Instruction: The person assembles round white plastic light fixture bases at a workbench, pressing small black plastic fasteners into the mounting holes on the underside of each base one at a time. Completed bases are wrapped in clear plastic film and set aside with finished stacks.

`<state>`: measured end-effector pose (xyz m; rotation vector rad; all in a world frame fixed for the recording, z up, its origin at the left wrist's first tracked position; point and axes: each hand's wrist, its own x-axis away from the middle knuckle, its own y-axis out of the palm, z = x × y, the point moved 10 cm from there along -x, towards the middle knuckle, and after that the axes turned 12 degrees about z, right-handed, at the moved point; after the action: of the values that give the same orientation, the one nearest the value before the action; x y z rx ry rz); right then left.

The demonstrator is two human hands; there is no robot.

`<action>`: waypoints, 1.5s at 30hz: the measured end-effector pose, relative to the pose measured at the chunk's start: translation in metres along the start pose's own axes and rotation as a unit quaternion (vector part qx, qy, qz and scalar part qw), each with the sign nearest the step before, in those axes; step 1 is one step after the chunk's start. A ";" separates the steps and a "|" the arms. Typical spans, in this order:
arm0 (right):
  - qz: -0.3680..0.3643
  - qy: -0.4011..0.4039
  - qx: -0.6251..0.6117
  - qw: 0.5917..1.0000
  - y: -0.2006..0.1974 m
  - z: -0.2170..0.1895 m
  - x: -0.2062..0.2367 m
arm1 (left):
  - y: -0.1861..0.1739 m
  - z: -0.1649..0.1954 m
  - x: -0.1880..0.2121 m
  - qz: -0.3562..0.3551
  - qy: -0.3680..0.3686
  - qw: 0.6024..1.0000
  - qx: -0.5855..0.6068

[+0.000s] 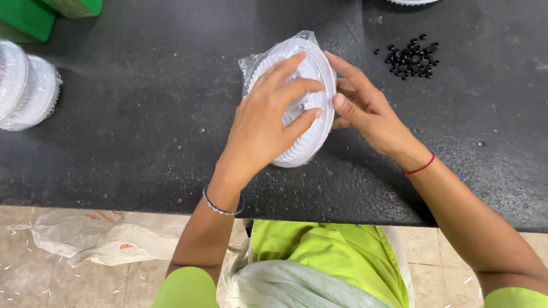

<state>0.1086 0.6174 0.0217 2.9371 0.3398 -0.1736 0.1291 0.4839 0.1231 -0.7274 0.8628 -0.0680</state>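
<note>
The left hand (pixel 265 122) lies flat on a white round ribbed plastic part (pixel 305 100) wrapped in a clear plastic bag (pixel 251 63). The part stands tilted on its edge near the middle of the black counter (pixel 142 131). The right hand (pixel 368 111) holds the part from the other side, thumb on its rim. A pile of small black beads (pixel 412 57) sits near the counter's far edge, to the right. More bagged white parts (pixel 25 85) lie at the left edge. Two green boxes (pixel 34 14) are in the far left corner.
</note>
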 end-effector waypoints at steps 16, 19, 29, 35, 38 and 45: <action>0.000 -0.015 0.007 1.000 0.000 -0.007 0.004 | 0.018 0.024 0.009 0.068 0.019 0.989 -0.133; -0.001 -0.016 0.006 1.000 0.000 -0.009 0.005 | 0.016 0.022 0.009 0.080 0.028 0.988 -0.130; 0.018 -0.010 0.005 1.000 -0.002 -0.004 0.002 | -0.009 -0.012 0.003 0.088 -0.067 0.988 -0.110; 0.038 -0.015 0.036 0.998 -0.014 0.011 -0.003 | -0.029 -0.039 -0.006 0.158 -0.058 0.985 -0.026; 0.058 -0.005 0.015 0.998 -0.021 0.020 -0.009 | -0.030 -0.049 -0.011 0.177 -0.053 0.982 0.030; 0.059 0.011 -0.014 0.998 -0.018 0.027 -0.013 | 0.002 -0.020 -0.005 0.139 0.010 0.989 -0.048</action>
<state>0.0895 0.6270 -0.0056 2.9222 0.1685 -0.1184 0.1108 0.4759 0.1169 -0.6911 0.9837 0.2164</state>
